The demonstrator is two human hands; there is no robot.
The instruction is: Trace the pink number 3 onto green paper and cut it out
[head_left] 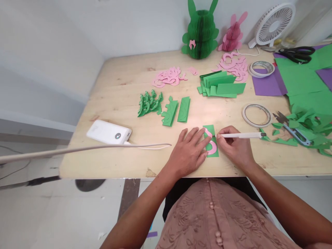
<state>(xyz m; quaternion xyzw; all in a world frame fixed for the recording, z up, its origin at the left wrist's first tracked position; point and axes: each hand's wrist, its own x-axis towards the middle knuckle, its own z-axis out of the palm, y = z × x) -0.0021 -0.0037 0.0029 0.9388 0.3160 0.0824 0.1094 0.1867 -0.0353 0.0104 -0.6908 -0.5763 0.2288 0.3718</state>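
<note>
A small green paper strip [214,153] lies near the table's front edge with a curved pink paper cutout [213,148] on top. My left hand [188,152] rests flat with fingers stretched, its tips pressing the cutout and the strip down. Between the fingers of my right hand [234,148] is a white pen [243,135], its tip at the cutout's right edge. Part of the cutout is hidden under my left fingers. Just beyond my left hand lie two folded green paper pieces, one plain-edged [184,109] and one partly cut [169,112].
Green cut shapes [149,103], pink cutouts [169,76] and stacked green strips [223,84] lie farther back. Tape rolls [257,115], blue-handled snips [295,133] and green scraps are at right. A white power bank [109,132] with a cable sits left. Paper rabbits [201,34] and a fan [275,24] stand behind.
</note>
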